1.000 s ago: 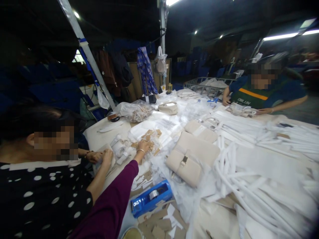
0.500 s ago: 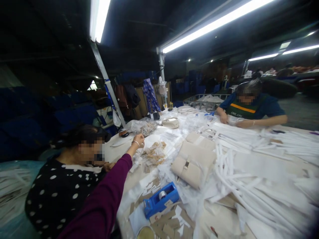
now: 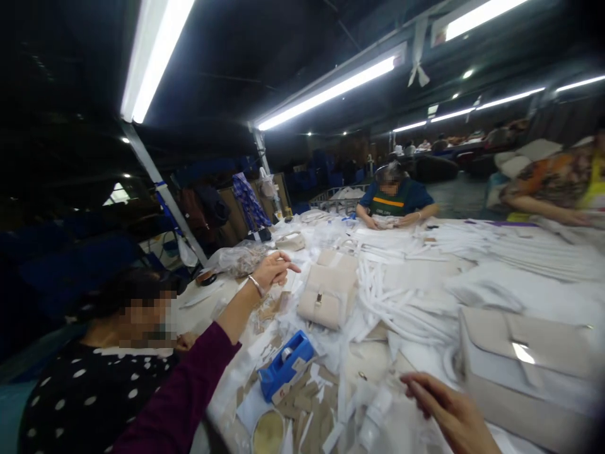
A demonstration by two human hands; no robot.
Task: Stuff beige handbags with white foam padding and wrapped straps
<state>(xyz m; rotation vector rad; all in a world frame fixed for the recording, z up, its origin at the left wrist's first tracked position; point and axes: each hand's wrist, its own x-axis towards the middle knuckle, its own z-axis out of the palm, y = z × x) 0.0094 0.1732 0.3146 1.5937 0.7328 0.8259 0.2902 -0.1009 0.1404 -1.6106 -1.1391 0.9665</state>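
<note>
My left hand [image 3: 274, 271], in a purple sleeve with a bracelet at the wrist, reaches out over the table. Its index finger is stretched and nothing shows in it. Just right of it lies a beige handbag [image 3: 326, 293] with a metal clasp. Small brown paper pieces [image 3: 271, 309] are scattered below the hand. At the lower right, my right hand [image 3: 447, 403] hovers low with fingers extended, holding nothing I can see. Beside it stands a larger beige handbag [image 3: 524, 359] with a shiny clasp. A blue tape dispenser [image 3: 286, 366] sits between my arms.
White padded strips [image 3: 378, 290] spread over the middle of the table. Cardboard scraps [image 3: 307, 403] and a round tin [image 3: 268, 434] are at the near edge. A co-worker in polka dots [image 3: 94, 391] sits close on the left; others work at the far side [image 3: 397, 195] and far right [image 3: 553, 183].
The view has swung right. My left hand has opened its index finger outward and is closer to the smaller bag. My right hand and the larger handbag have come into view.
</note>
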